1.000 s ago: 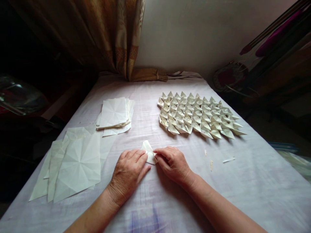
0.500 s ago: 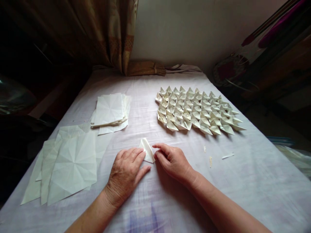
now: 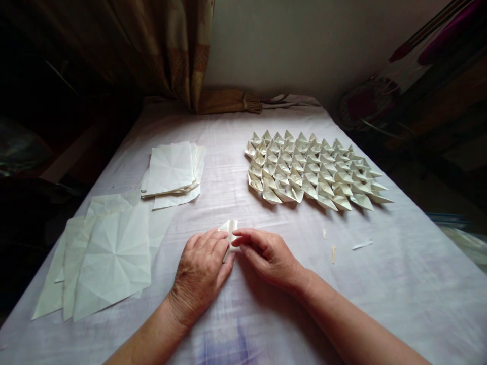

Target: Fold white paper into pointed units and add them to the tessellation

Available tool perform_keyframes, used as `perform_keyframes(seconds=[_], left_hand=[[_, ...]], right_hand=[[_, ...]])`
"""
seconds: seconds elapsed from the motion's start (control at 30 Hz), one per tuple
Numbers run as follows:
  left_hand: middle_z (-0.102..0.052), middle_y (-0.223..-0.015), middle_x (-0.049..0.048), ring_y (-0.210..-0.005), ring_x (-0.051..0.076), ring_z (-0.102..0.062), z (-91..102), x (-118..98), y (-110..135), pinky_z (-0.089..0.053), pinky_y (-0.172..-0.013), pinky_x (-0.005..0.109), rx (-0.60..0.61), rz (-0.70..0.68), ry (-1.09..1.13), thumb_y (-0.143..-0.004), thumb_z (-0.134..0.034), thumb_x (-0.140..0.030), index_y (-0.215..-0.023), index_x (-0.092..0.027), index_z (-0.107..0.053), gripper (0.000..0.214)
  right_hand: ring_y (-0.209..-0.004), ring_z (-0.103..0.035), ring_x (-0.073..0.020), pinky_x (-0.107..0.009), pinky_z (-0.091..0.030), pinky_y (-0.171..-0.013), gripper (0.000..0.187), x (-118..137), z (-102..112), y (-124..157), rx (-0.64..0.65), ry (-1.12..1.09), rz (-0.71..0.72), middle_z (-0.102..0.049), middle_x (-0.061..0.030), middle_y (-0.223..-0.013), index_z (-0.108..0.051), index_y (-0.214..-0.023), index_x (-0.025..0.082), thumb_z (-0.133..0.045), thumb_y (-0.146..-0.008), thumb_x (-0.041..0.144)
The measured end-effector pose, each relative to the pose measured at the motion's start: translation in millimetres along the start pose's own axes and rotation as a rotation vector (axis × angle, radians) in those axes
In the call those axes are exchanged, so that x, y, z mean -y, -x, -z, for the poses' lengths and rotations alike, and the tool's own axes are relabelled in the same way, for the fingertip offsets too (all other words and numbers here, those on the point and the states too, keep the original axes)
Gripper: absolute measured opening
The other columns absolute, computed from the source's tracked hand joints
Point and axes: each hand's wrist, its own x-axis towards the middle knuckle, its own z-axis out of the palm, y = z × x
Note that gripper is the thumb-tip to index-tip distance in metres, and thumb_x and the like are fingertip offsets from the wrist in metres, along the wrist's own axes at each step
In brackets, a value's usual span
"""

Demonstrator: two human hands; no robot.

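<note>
A small folded piece of white paper [image 3: 230, 227] lies on the white cloth just ahead of my fingers. My left hand [image 3: 201, 271] rests palm down with its fingertips pressed on the paper's left side. My right hand [image 3: 266, 253] pinches the paper's right side between thumb and forefinger. Most of the paper is hidden under the fingers. Both hands lie near the front middle of the table [image 3: 380, 284].
Several folded paper boats [image 3: 314, 172] stand in rows at the back right. A stack of creased square sheets [image 3: 173, 170] lies at the back left, with larger creased sheets [image 3: 106, 253] spread in front of it. Paper scraps [image 3: 361, 245] lie to the right. A curtain [image 3: 182, 56] hangs behind.
The folded paper has been pressed narrower between my fingers; the right hand's fingers have slid left onto it. The camera has tilted slightly.
</note>
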Motion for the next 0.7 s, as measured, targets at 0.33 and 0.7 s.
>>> perform_keyframes(seconds=[0.33, 0.7], left_hand=[[-0.068, -0.127, 0.0079, -0.128, 0.022, -0.056, 2.5, 26.3, 14.4, -0.035, -0.114, 0.046, 0.059, -0.174, 0.175, -0.099, -0.043, -0.013, -0.104, -0.018, -0.059, 0.017], [-0.071, -0.116, 0.0059, -0.112, 0.013, -0.064, 13.2, 47.1, 24.7, -0.039, -0.114, 0.038, 0.097, -0.226, 0.275, -0.1, -0.039, -0.01, -0.107, -0.018, -0.056, 0.019]], right_hand=[[-0.108, -0.059, -0.0252, -0.04, -0.048, -0.09, 0.035, -5.4, 0.1, -2.4, 0.0, 0.444, 0.237, -0.065, -0.01, -0.122, -0.064, -0.116, 0.024, -0.061, -0.082, 0.015], [-0.09, -0.059, -0.0215, -0.035, -0.043, -0.078, 0.016, 1.9, -4.7, -2.2, 0.094, 0.481, 0.378, -0.072, -0.0059, -0.102, -0.067, -0.102, 0.02, -0.054, -0.093, 0.02]])
